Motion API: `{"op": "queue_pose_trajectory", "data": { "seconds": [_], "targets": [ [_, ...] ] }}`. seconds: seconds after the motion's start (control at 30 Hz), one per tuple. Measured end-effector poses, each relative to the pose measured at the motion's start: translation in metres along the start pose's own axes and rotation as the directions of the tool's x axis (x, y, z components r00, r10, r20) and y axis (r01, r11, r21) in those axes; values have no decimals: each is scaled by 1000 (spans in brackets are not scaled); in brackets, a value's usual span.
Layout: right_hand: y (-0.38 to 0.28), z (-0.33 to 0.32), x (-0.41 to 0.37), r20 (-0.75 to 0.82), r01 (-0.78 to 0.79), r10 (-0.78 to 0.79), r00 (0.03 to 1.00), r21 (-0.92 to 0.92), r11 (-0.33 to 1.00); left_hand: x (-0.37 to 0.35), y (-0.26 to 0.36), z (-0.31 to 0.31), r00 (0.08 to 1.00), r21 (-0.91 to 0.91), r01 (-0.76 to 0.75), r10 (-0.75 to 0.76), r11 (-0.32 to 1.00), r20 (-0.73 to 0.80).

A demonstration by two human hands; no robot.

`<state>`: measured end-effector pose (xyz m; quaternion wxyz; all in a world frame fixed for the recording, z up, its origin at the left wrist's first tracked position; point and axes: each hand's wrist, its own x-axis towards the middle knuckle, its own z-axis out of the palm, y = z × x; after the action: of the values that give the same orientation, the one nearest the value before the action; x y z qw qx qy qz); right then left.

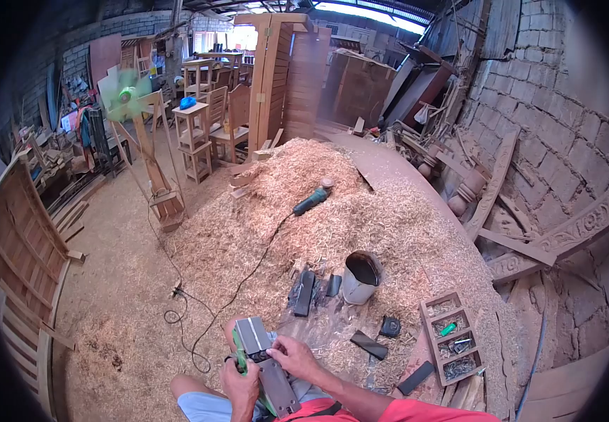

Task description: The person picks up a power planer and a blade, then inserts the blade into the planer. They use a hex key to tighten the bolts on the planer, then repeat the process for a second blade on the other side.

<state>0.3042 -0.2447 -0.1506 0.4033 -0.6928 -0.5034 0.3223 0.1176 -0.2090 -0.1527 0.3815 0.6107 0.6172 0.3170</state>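
Observation:
An electric hand planer with a green body lies upside down across my lap, its flat metal sole facing up. My left hand is wrapped round its green side. Over the gap in the middle of the sole, my right hand has its fingertips pinched together; whatever sits between them is too small to make out. Ahead stands a whitish bucket with dark contents. Near it are a dark oblong block, a smaller dark block, a dark flat bar and a black tape measure.
A wooden box with compartments of small hardware is at right. An angle grinder rests on a large heap of wood shavings, its cord trailing leftward. A green fan, stools and carved wood stand around.

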Motion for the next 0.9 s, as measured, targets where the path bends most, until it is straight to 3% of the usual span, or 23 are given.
{"op": "queue_pose_trajectory", "data": {
  "seconds": [0.13, 0.23, 0.33, 0.43, 0.53, 0.63, 0.73, 0.83, 0.9],
  "targets": [
    [-2, 0, -2, 5, 47, -47, 999, -8, 999, 2, -8, 1, 999, -8, -30, 30, 1000, -11],
    [-5, -1, 0, 13, -50, 50, 999, 47, 998, 2, -2, 0, 1000, 8, -18, 18, 1000, 7],
    [4, 2, 0, -47, 150, -150, 988, 1, 989, 1, 2, -3, 999, 12, -33, 33, 999, -1],
    [5, 0, 5, 24, -32, 30, 999, 75, 997, 1, 5, 0, 999, -9, -45, 45, 999, -11],
    [2, -1, 0, 33, 54, -57, 998, 92, 994, 2, -2, 1, 997, -10, -61, 60, 998, -38],
    [2, -2, 6, 47, -17, 13, 999, 79, 997, 2, -1, 3, 997, -2, -72, 72, 997, -32],
    [3, 3, 5, -8, 111, -111, 994, 8, 994, 0, 0, 1, 994, 21, -93, 94, 995, -58],
    [-6, -1, 6, -7, 112, -113, 994, -94, 989, 2, 3, 1, 997, 17, -77, 77, 997, -20],
    [-23, 1, -2, 12, 169, -169, 986, -58, 984, 3, -1, 2, 996, 23, -83, 84, 996, -23]
  ]
}}
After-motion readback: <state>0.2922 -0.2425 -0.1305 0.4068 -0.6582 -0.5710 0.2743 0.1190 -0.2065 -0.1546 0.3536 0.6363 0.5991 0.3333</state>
